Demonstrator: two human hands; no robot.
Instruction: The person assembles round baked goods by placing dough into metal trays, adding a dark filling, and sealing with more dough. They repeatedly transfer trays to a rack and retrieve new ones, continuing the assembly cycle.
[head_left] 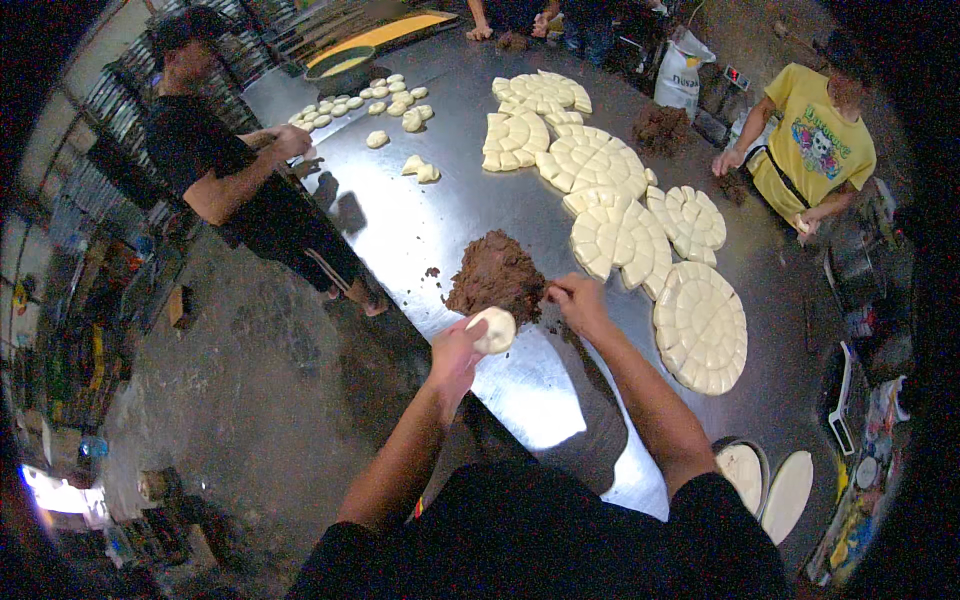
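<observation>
i'm seeing the left hand [458, 345] cupping a flattened dough round [494, 329] over the steel counter [420, 225], fingers curling around it. the right hand [578, 300] is pinching at the brown filling mound [495, 275] – fingers closing on a bit – just beside scored dough discs [700, 325].

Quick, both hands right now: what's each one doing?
Left hand: closed around a flattened dough disc.
Right hand: fingers pinched at the edge of the brown filling mound.

Overhead light, glare on steel table [420, 225], dim surroundings, fisheye bending, dark vignette at rim
</observation>
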